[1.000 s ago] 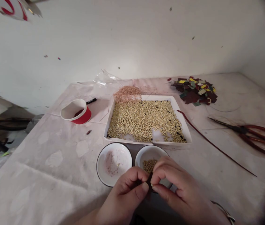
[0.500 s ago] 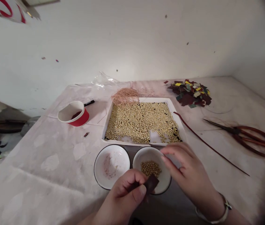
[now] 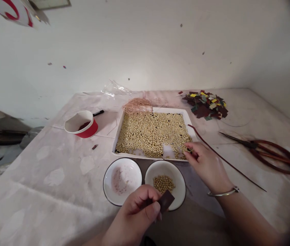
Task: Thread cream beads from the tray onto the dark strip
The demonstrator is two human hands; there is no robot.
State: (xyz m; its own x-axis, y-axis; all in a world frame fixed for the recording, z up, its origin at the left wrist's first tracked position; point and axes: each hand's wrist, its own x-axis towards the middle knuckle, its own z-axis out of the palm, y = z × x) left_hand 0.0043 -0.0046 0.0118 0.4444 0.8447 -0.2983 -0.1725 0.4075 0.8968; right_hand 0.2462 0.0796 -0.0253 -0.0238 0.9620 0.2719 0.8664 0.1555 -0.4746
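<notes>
Pinched between the thumb and fingers of my left hand (image 3: 143, 210) is a small dark brown piece (image 3: 166, 200), held over the near edge of a white bowl (image 3: 179, 174) with greenish-brown beads (image 3: 163, 183) in it. My right hand (image 3: 207, 164) is at the near right corner of a white tray (image 3: 118, 135) full of pale yellow beads (image 3: 152, 133). Its thumb and forefinger are apart at the tray's edge, with nothing visible between them. To the left stands a second white bowl (image 3: 109, 181) with reddish specks inside.
Pinkish strands (image 3: 137, 105) lie over the tray's back left corner. A red and white cup (image 3: 90, 130) and black pen (image 3: 98, 113) are left. Rightward are colored scraps (image 3: 206, 106), a dark red strip (image 3: 221, 155) and scissors (image 3: 270, 152).
My right hand has moved from the right bowl's rim up and away to the tray's near right corner. My left hand has stayed nearly still with the brown piece.
</notes>
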